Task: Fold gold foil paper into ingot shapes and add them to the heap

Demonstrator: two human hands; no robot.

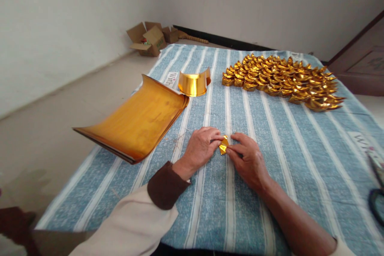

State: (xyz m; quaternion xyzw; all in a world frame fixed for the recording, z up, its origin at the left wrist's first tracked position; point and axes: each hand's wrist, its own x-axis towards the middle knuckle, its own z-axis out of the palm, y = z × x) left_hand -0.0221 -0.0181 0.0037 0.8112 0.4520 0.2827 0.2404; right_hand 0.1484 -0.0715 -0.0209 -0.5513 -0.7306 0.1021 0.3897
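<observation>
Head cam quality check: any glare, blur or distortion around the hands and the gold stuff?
Head view: soft, even daylight with faint shadows; glare on the curled gold strip and the gold sheet stack. The left hand, right hand and small gold piece are fairly sharp. Edges smear: the scissors at right are blurred. Wide-angle stretch bends the striped cloth.

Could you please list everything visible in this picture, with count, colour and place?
small folded gold foil piece: one, gold, pinched between both hands
stack of gold foil sheets: one, gold, curled, left on cloth
curved gold foil strip: one, gold, beyond stack
heap of folded gold foil ingots: many, gold, far right
striped cloth: one, blue and white, under everything
cardboard boxes: several, brown, floor corner
scissors: one, dark, right edge
left hand: brown cuff
right hand: bare forearm
</observation>
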